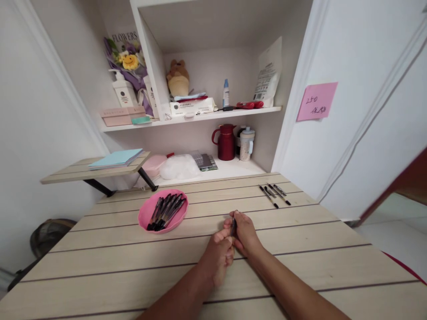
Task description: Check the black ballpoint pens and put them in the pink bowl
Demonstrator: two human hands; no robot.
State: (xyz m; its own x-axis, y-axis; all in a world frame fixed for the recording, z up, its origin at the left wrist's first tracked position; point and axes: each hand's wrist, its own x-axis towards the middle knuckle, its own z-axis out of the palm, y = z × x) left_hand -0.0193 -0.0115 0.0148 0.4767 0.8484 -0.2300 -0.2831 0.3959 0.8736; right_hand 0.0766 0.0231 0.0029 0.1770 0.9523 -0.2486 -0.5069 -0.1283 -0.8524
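Observation:
Over the middle of the wooden table (160,251), both hands meet around one dark pen (233,227). My left hand (218,251) is closed on its lower end, and my right hand (246,231) pinches the upper part. Fingers cover much of the pen. To the left, a pink bowl (143,218) with a wavy rim holds several black pens (167,212). Farther back on the right lie several pens and pen parts (274,194), loosely side by side on the tabletop.
A small raised shelf (63,174) with blue paper (116,158) stands at the back left. Behind the table, a white shelf unit holds a red jug (227,142), a pale cup (247,144) and a plastic bag (180,166). A pink note (316,101) sticks to the right wall.

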